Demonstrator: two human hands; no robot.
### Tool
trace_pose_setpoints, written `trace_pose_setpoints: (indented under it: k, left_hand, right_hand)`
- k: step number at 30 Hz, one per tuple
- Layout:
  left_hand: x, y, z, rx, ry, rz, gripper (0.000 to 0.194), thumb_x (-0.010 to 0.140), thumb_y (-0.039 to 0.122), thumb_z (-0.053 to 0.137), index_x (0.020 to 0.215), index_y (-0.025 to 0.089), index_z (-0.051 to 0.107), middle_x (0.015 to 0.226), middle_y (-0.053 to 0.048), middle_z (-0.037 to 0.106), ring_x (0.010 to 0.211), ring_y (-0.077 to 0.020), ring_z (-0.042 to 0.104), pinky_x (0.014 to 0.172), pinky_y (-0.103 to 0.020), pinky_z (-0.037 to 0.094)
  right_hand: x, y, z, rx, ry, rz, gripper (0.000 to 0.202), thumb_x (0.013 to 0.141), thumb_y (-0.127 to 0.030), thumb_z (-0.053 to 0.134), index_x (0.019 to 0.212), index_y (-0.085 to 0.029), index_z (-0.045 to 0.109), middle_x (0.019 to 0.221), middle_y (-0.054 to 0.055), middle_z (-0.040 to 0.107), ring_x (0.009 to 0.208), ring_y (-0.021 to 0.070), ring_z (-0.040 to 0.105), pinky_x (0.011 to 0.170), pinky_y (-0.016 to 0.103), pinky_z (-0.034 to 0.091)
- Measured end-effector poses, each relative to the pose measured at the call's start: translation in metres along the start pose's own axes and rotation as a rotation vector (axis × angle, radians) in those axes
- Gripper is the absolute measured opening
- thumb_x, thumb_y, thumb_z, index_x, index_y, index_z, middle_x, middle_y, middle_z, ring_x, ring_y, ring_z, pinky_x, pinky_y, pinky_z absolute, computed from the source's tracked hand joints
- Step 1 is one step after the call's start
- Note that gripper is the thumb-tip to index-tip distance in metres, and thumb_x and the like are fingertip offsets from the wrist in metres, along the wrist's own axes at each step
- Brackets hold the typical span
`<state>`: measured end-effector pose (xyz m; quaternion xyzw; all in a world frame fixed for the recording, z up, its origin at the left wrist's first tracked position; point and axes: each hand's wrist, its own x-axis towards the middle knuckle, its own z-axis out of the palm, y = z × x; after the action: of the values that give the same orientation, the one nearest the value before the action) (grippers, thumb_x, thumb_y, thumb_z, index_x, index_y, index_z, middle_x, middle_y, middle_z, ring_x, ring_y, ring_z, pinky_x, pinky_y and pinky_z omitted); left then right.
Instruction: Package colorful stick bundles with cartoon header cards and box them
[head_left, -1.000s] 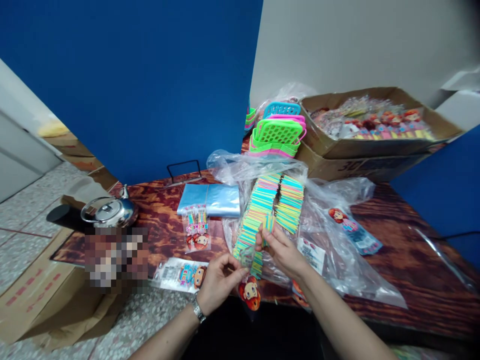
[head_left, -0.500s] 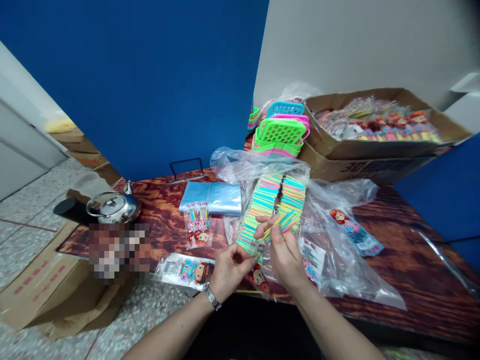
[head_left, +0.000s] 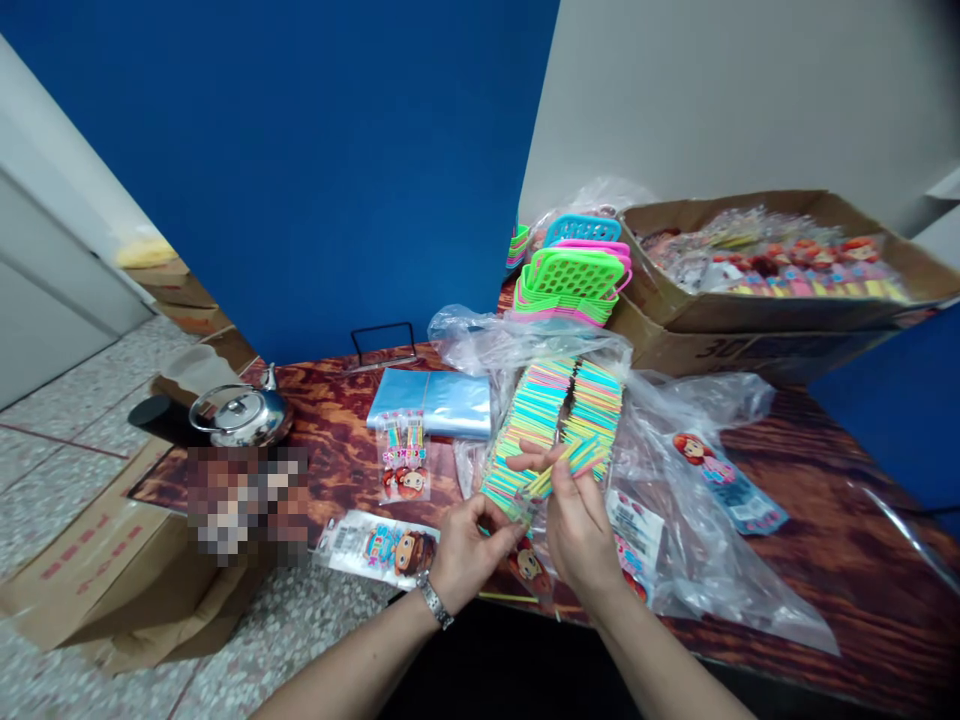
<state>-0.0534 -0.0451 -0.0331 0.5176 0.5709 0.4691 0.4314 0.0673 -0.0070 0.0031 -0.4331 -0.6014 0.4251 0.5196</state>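
Observation:
Thin yellow, blue and pink sticks point(head_left: 589, 455) are bunched in my right hand point(head_left: 581, 530), its fingers closed around them. The bunch slants over a large pile of similar sticks point(head_left: 536, 400) laid in two rows on clear plastic. My left hand point(head_left: 474, 550) is closed in a pinch at the top of a small clear packet point(head_left: 531, 568) with a cartoon face printed on it. The packet is partly hidden between my hands, at the table's front edge. Left of my left hand lies a white printed packet point(head_left: 382, 548).
Blue plastic sleeves point(head_left: 457, 395) and a filled packet point(head_left: 405, 480) lie behind my left hand. Colourful baskets point(head_left: 577, 270) are stacked at the back beside a cardboard box point(head_left: 750, 315) of packets. A metal kettle point(head_left: 251, 420) stands left. Loose clear plastic point(head_left: 720, 580) spreads right.
The whole view has shifted slightly, so things appear a little lower and further right. Both hands keep nearly the same pose, with the sticks still in my right hand.

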Motion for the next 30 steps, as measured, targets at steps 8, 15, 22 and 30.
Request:
trace_pose_setpoints:
  k: [8,15,22,30]
  left_hand:
    - [0.000,0.007,-0.005,0.140,0.028,0.092,0.018,0.073,0.029,0.065,0.065,0.015,0.058,0.060,0.000,0.062,0.053,-0.0105,0.054,0.050,-0.020,0.041]
    - [0.004,0.011,-0.013,0.150,0.008,0.221,0.014,0.077,0.028,0.062,0.072,0.015,0.062,0.070,-0.003,0.065,0.061,-0.0131,0.059,0.057,-0.022,0.046]
    - [0.008,0.016,-0.022,0.236,0.005,0.448,0.010,0.080,0.021,0.059,0.086,0.016,0.065,0.078,-0.006,0.068,0.072,-0.0162,0.062,0.065,-0.025,0.049]
    - [0.007,0.017,-0.026,0.256,-0.036,0.544,0.015,0.083,0.018,0.056,0.094,0.016,0.065,0.084,-0.008,0.069,0.078,-0.0169,0.063,0.069,-0.025,0.050]
  right_hand:
    - [0.000,-0.009,0.002,-0.047,-0.018,0.081,0.035,0.093,-0.042,0.032,0.108,-0.022,0.056,0.118,0.006,0.058,0.114,0.0200,0.048,0.098,0.039,0.037]
    - [-0.005,-0.017,-0.015,-0.355,-0.202,-0.192,0.040,0.091,-0.037,0.038,0.128,-0.021,0.039,0.136,0.011,0.040,0.125,0.0240,0.037,0.103,0.045,0.031]
    - [0.003,-0.028,-0.037,-0.557,-0.172,-0.450,0.028,0.086,-0.024,0.049,0.113,-0.024,0.053,0.121,0.011,0.051,0.113,0.0232,0.049,0.094,0.042,0.041]
    - [0.009,-0.032,-0.039,-0.745,-0.305,-0.616,0.019,0.081,-0.025,0.056,0.099,-0.025,0.062,0.111,0.008,0.061,0.103,0.0219,0.056,0.099,0.048,0.034]
